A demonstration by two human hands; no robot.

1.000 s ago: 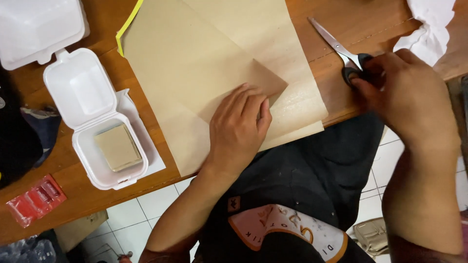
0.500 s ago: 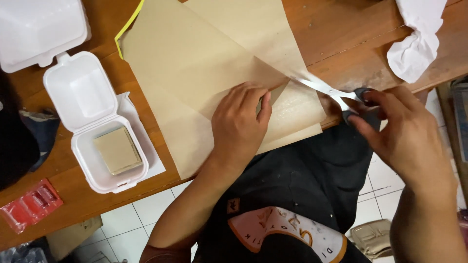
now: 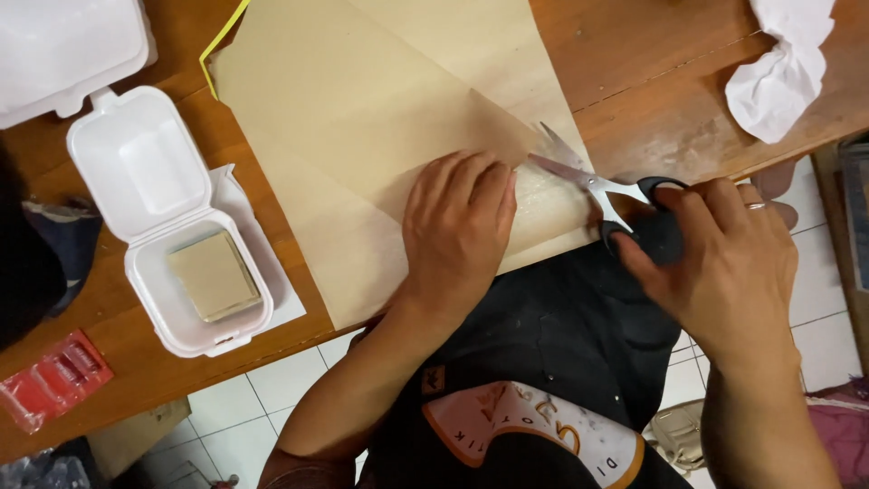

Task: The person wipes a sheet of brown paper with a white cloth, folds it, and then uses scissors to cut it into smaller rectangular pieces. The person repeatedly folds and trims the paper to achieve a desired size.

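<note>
Paper [image 3: 362, 118] lies folded on our worktop [image 3: 652, 81]; our left hand [image 3: 457, 231] presses it flat while our right hand [image 3: 724, 263] grips open scissors [image 3: 588, 181] at the fold, cut barely begun.

Large tan paper sheet [image 3: 362, 136] lies across the middle of the brown wooden table [image 3: 652, 81], overhanging its near edge. Left hand [image 3: 457, 226] flat on the sheet near that edge. Right hand [image 3: 724, 263], off the edge, holds black-handled steel scissors [image 3: 597, 186] at the sheet's right side. Open white foam clamshell box [image 3: 172, 226] left of sheet; crumpled white tissue [image 3: 778, 63] at far right.
</note>
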